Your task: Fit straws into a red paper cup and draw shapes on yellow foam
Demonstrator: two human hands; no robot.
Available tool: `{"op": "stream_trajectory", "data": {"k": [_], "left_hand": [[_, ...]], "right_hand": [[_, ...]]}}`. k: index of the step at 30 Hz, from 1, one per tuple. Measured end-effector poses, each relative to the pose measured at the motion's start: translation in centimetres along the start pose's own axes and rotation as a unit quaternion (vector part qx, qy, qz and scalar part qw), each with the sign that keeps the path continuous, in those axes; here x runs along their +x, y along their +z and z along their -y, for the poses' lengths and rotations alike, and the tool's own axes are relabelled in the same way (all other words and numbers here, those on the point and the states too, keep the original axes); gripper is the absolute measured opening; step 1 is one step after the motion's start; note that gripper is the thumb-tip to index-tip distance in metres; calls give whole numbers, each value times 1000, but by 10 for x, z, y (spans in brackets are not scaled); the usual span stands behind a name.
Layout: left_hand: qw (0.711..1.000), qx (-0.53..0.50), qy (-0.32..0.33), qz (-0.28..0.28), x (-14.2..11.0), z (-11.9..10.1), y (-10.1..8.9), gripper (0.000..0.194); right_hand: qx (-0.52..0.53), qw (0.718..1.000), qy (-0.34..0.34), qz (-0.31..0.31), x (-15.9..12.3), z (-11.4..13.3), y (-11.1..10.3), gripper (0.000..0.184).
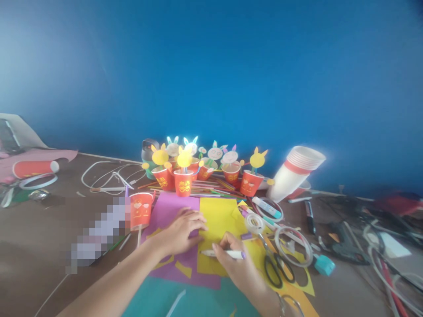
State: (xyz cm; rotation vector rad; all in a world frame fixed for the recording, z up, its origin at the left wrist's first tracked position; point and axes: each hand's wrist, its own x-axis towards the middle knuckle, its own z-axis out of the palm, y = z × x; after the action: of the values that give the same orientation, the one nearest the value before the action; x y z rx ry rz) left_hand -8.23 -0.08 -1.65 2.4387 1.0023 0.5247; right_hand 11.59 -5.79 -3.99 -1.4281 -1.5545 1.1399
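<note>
The relation which matters most here is between the white marker (235, 254) and the yellow sheet (218, 215). The right hand (239, 269) pinches the marker between the thumb and the fingers, above the near part of this sheet. Its long axis lies almost level across the view: the tip points to nine o'clock, and the purple end looks to three o'clock. Whether the tip touches the paper I cannot tell, because the view is blurred.

The left hand (185, 229) is at about ten o'clock from the right one. It is palm down, its fingers slightly bent and only a little spread, and no object is seen in its grasp. It lies on the purple sheet (167, 211), and its fingertips reach over the left edge of the yellow sheet. The marker tip is near, at about five o'clock from this hand.

The scissors (274, 254) are on the table (26, 229), at about two o'clock from the right hand, apart from the marker.
</note>
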Motion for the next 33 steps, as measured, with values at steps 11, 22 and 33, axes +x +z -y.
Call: {"op": "stream_trajectory", "data": {"k": [11,22,33], "left_hand": [[1000,2,2,1,1,1,0,15],[1000,1,4,-2,1,1,1,13],[1000,2,-2,1,1,3,2,15]], "right_hand": [[-14,1000,-4,3,0,5,-1,27],[-20,1000,-8,-12,0,1,-1,26],[-16,1000,-15,-12,0,0,-1,24]]}}
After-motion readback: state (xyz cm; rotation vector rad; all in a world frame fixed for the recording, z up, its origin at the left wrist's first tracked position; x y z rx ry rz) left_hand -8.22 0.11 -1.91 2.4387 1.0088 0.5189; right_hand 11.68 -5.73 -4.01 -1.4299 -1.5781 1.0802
